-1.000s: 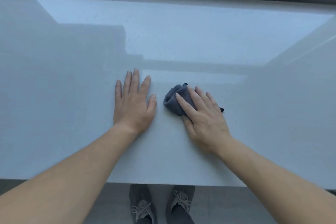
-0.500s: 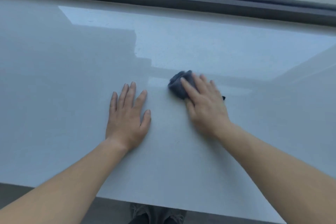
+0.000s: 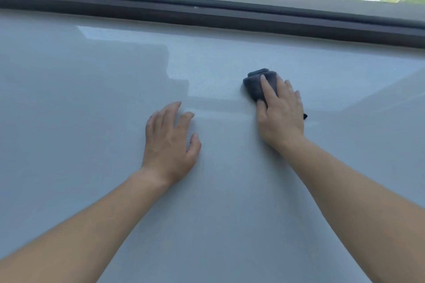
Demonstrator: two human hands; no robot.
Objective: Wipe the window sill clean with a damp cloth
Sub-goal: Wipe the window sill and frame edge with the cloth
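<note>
Now two hands, one cloth, one sill. The left hand (image 3: 170,145) rests on the sill (image 3: 92,99), fingers loose and slightly bent, holding nothing. The right hand (image 3: 281,117) presses straight fingers flat on the dark cloth (image 3: 255,85), which lies on the sill right of centre. Since half a second ago, cloth and right hand have slid farther toward the window frame (image 3: 207,14). The left fingers, flat then, have arched.
</note>
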